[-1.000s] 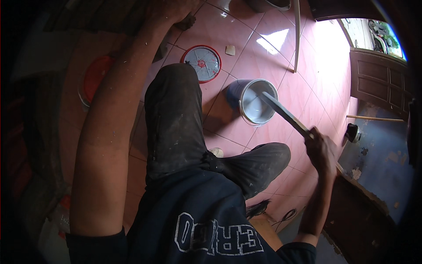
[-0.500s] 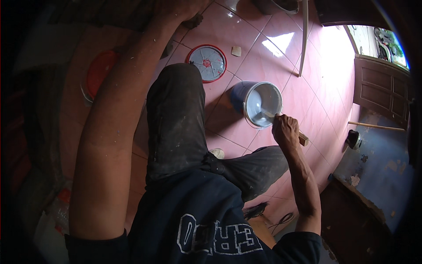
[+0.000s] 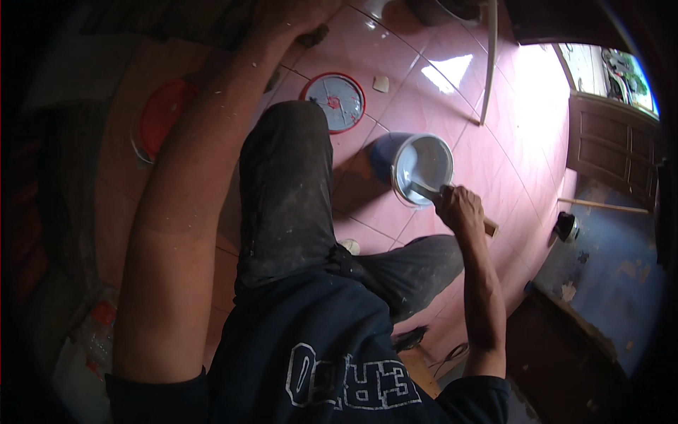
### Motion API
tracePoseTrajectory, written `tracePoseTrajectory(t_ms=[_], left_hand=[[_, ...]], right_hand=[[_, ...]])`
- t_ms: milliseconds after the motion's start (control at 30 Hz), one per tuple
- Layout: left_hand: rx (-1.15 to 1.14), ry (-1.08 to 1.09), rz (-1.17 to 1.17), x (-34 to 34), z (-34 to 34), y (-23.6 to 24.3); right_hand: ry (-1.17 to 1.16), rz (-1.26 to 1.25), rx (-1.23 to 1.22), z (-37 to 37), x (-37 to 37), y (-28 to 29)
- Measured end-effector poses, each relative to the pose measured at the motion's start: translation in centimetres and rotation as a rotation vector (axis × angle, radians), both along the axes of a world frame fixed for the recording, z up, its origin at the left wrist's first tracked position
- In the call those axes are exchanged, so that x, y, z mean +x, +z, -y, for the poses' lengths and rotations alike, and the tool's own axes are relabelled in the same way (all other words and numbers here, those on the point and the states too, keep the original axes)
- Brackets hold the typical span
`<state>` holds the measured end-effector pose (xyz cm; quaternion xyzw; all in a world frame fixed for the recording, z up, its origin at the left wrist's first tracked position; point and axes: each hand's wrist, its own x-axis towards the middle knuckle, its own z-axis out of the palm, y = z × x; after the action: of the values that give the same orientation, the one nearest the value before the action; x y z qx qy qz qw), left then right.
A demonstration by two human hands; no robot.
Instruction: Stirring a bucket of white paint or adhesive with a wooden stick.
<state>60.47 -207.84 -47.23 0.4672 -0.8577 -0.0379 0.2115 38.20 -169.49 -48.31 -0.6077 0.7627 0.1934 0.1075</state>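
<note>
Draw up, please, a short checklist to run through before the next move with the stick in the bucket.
1. Right hand closed around the stick: ok.
2. Far end of the stick inside the bucket: ok.
3. Red-rimmed lid on the floor, apart from the bucket: ok.
4. Left hand steadying the bucket: not ok, it is up at the picture's top edge.
5. Stick touching the bucket's bottom: cannot tell.

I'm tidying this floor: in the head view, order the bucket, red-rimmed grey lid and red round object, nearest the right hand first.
1. Bucket, just ahead, slightly left.
2. Red-rimmed grey lid, farther ahead and left.
3. Red round object, far left.
</note>
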Motion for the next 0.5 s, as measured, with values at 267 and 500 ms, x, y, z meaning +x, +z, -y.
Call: tracePoseTrajectory(t_ms=[267, 500], left_hand=[[0.074, -0.003, -0.013, -0.6, -0.3, 0.9], [0.048, 0.018, 0.010, 0.3, -0.5, 0.5]], right_hand=[[-0.288, -0.116, 0.052, -0.5, -3.3, 0.5], [-0.232, 0.065, 0.058, 2.0, -0.5, 2.5]])
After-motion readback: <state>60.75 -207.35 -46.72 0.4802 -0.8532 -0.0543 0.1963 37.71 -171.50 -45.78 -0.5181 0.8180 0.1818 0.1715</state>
